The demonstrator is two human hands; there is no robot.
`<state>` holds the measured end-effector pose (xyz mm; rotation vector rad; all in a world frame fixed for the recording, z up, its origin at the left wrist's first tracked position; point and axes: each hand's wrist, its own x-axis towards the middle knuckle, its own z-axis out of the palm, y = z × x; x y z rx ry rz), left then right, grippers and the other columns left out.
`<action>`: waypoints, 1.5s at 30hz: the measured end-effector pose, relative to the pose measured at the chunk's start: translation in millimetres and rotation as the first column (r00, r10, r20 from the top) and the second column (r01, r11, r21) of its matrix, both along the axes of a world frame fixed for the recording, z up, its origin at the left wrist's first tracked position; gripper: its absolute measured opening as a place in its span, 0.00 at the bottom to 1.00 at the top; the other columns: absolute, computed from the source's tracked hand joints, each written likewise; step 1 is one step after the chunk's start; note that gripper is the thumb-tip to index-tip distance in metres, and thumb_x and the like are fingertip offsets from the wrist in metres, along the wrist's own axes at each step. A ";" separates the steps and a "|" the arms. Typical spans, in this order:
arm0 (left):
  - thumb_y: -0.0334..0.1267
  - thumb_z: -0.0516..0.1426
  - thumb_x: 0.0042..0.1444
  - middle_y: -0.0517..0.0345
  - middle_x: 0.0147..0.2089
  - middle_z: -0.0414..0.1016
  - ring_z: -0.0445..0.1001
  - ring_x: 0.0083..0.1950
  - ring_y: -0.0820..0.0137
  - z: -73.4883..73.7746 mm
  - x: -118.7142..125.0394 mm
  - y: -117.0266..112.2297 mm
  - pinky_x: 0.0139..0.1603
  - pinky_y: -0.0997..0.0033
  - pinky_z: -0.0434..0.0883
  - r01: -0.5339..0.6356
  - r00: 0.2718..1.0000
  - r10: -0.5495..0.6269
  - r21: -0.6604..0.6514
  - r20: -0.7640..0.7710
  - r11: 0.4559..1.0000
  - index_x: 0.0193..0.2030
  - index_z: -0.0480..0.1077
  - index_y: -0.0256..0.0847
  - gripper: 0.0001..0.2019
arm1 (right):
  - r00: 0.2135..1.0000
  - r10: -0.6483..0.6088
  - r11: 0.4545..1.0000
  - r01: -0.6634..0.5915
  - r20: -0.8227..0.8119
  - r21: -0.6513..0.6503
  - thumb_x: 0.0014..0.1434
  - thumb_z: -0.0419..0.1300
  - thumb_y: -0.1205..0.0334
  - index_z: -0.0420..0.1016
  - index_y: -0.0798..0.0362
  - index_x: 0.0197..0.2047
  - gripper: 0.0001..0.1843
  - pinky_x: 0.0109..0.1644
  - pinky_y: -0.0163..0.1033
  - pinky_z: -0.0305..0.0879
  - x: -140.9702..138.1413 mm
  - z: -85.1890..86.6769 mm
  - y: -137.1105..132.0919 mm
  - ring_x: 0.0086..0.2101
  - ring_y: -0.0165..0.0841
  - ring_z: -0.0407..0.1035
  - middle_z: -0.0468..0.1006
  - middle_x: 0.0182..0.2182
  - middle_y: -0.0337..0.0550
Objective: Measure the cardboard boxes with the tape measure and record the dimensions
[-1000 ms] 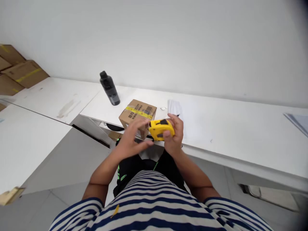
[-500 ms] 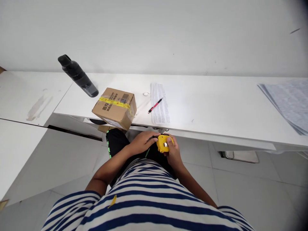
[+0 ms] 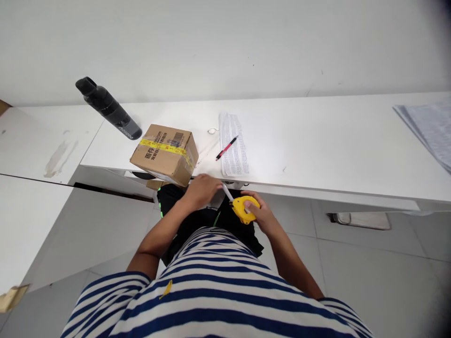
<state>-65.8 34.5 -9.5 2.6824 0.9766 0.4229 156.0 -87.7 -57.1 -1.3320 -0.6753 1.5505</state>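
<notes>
A yellow tape measure [image 3: 241, 210] rests in my right hand [image 3: 262, 213], its thumb over the front of the case. From the case a short length of pale blade [image 3: 227, 192] reaches up and left to my left hand [image 3: 203, 191], which pinches its end. Both hands are above my lap, just off the desk's front edge. Close beyond my left hand stands a taped cardboard box [image 3: 165, 152], its near side over the desk edge. A red and black pen [image 3: 227, 148] lies across a printed sheet [image 3: 234, 164] on the desk.
A black bottle [image 3: 109, 109] stands behind the box to the left. More printed sheets [image 3: 430, 126] lie at the right end of the white desk [image 3: 317, 145]. The wall rises behind it. A second white tabletop [image 3: 28, 206] is at left.
My left hand has moved up and left, away from the case, drawing out a length of blade. My right hand with the tape measure has shifted slightly right. The view has tilted a little.
</notes>
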 end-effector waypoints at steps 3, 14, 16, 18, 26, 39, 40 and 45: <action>0.44 0.44 0.73 0.48 0.44 0.83 0.80 0.47 0.64 5.1 -15.6 15.3 0.52 0.61 0.71 -0.286 0.951 0.257 0.171 0.173 0.943 0.48 0.76 0.38 0.20 | 0.992 0.069 0.997 -0.072 0.102 0.021 0.51 0.70 0.45 0.73 0.43 0.54 0.29 0.32 0.35 0.67 25.8 9.4 -9.9 0.28 0.30 0.68 0.76 0.33 0.36; 0.41 0.46 0.73 0.50 0.47 0.84 0.82 0.48 0.67 -8.6 -2.5 0.8 0.51 0.64 0.73 -0.157 0.938 0.092 0.170 0.335 0.973 0.54 0.74 0.40 0.18 | 0.966 0.082 0.995 -0.095 0.243 0.039 0.54 0.68 0.45 0.72 0.41 0.57 0.28 0.30 0.35 0.65 59.9 14.2 -22.1 0.26 0.30 0.66 0.74 0.29 0.34; 0.40 0.47 0.72 0.50 0.48 0.84 0.81 0.50 0.68 -13.3 7.2 -8.3 0.52 0.64 0.73 -0.015 0.955 -0.022 0.121 0.297 0.993 0.55 0.74 0.41 0.17 | 0.971 0.073 0.995 -0.088 0.228 0.055 0.55 0.67 0.44 0.71 0.42 0.57 0.29 0.30 0.35 0.65 54.7 7.3 -18.5 0.26 0.30 0.66 0.73 0.29 0.34; 0.41 0.48 0.72 0.51 0.50 0.83 0.80 0.52 0.67 -18.2 17.5 -18.0 0.55 0.63 0.73 0.118 0.962 -0.128 0.057 0.243 0.991 0.55 0.75 0.42 0.17 | 0.974 0.067 0.993 -0.085 0.215 0.076 0.55 0.67 0.43 0.71 0.42 0.57 0.29 0.31 0.36 0.67 48.1 -0.4 -13.0 0.28 0.31 0.68 0.75 0.32 0.35; 0.61 0.61 0.56 0.39 0.68 0.68 0.69 0.68 0.53 -41.1 29.1 -41.0 0.66 0.49 0.69 0.244 0.957 -0.157 -0.384 0.243 0.891 0.71 0.59 0.43 0.41 | 0.962 -0.096 0.992 0.073 0.255 0.100 0.55 0.67 0.42 0.69 0.45 0.57 0.31 0.34 0.41 0.73 18.2 -15.6 6.8 0.32 0.36 0.72 0.76 0.36 0.41; 0.54 0.68 0.50 0.36 0.69 0.62 0.67 0.68 0.55 -65.1 4.5 -51.5 0.69 0.51 0.68 -0.082 0.840 0.313 -0.466 0.443 0.881 0.73 0.47 0.40 0.50 | 0.774 0.227 0.738 -0.533 0.591 0.415 0.64 0.59 0.39 0.71 0.43 0.65 0.31 0.49 0.48 0.71 -3.1 27.8 65.8 0.39 0.41 0.75 0.82 0.40 0.44; 0.53 0.68 0.50 0.36 0.68 0.63 0.68 0.67 0.55 -62.8 2.1 -50.0 0.68 0.51 0.68 -0.104 0.845 0.310 -0.434 0.435 0.895 0.72 0.48 0.39 0.49 | 0.706 0.124 0.726 -0.544 0.697 0.422 0.64 0.57 0.40 0.72 0.44 0.65 0.30 0.50 0.49 0.70 4.2 31.1 84.0 0.40 0.42 0.74 0.82 0.40 0.45; 0.50 0.65 0.54 0.36 0.62 0.71 0.71 0.64 0.52 -55.9 7.9 -32.5 0.66 0.47 0.68 -0.017 0.977 0.050 -0.157 0.206 0.987 0.64 0.62 0.35 0.35 | 0.143 -0.108 0.868 -0.469 0.984 0.163 0.69 0.51 0.55 0.65 0.53 0.70 0.28 0.44 0.48 0.67 33.1 23.7 191.9 0.40 0.46 0.74 0.81 0.44 0.57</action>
